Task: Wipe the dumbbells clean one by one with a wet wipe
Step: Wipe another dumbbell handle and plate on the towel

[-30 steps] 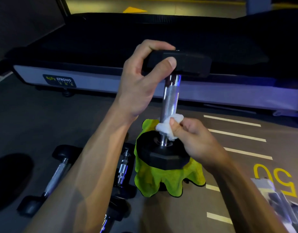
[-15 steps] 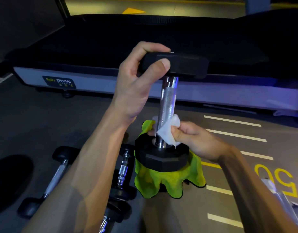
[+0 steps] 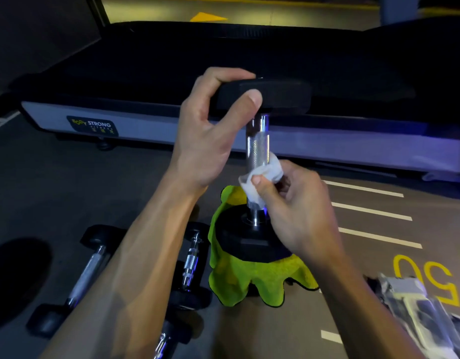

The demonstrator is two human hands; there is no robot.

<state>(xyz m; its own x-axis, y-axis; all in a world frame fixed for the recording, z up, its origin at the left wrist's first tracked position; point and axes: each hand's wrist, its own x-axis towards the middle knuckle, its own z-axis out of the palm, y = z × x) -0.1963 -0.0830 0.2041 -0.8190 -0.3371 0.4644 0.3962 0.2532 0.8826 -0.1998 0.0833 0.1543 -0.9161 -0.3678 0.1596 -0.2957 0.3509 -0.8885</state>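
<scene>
A black dumbbell [image 3: 257, 146] with a chrome knurled handle stands on end, its lower head [image 3: 247, 239] resting on a lime-green cloth [image 3: 249, 283]. My left hand [image 3: 208, 136] grips the upper black head from the left, thumb in front and fingers over the top. My right hand [image 3: 299, 216] pinches a crumpled white wet wipe [image 3: 260, 177] against the lower part of the chrome handle, a little above the bottom head.
More dumbbells lie on the dark floor at lower left: one [image 3: 86, 275] left of my forearm, another [image 3: 190, 265] beside the green cloth. A treadmill deck [image 3: 353, 149] crosses behind. A shiny plastic packet [image 3: 415, 314] lies at lower right on floor markings.
My right hand has slid the wipe up the chrome handle from just above the bottom head and turned around the bar. The left hand keeps its grip on the top head.
</scene>
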